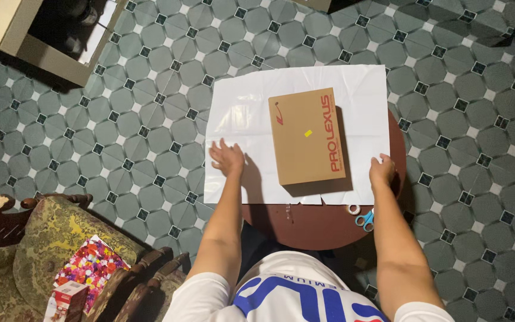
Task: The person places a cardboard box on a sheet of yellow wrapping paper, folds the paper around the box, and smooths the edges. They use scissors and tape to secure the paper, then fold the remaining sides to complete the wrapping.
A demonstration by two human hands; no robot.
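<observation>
One round brown table (305, 226). One white paper sheet (245, 113) spread over it, overhanging left edge. One tan cardboard box (305, 143) flat at sheet's centre. Two hands: left hand (227, 158) open, palm pressed on sheet; right hand (381, 171) gripping sheet's right edge. One blue scissors (365, 220), one tape roll (353, 209) near front edge.

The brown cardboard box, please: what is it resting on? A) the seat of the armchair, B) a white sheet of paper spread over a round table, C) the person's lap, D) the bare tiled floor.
B: the brown cardboard box lies on the white sheet of paper spread over the round table, with the left hand and right hand pressing on the sheet's sides.
</observation>
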